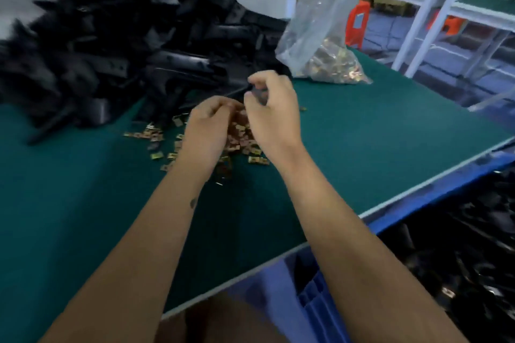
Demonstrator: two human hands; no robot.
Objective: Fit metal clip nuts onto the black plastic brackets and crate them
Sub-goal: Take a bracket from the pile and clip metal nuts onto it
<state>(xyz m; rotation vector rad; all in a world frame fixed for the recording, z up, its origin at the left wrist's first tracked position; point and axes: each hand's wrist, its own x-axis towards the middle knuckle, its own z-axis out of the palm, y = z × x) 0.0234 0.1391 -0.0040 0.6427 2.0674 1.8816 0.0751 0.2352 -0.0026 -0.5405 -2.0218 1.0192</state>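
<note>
A big heap of black plastic brackets covers the back left of the green table. Loose metal clip nuts lie scattered in a small pile at the table's middle. My left hand hovers over that pile with its fingers curled down into the clips; what it holds is hidden. My right hand is just to its right and a little higher, fingers curled, pinching something small and blurred between thumb and fingertips. A blue crate with black brackets inside stands below the table's right edge.
A clear plastic bag holding more clip nuts stands at the back of the table, right of the bracket heap. White shelf frames and orange stools are beyond the table. The table's front edge runs diagonally above the crate.
</note>
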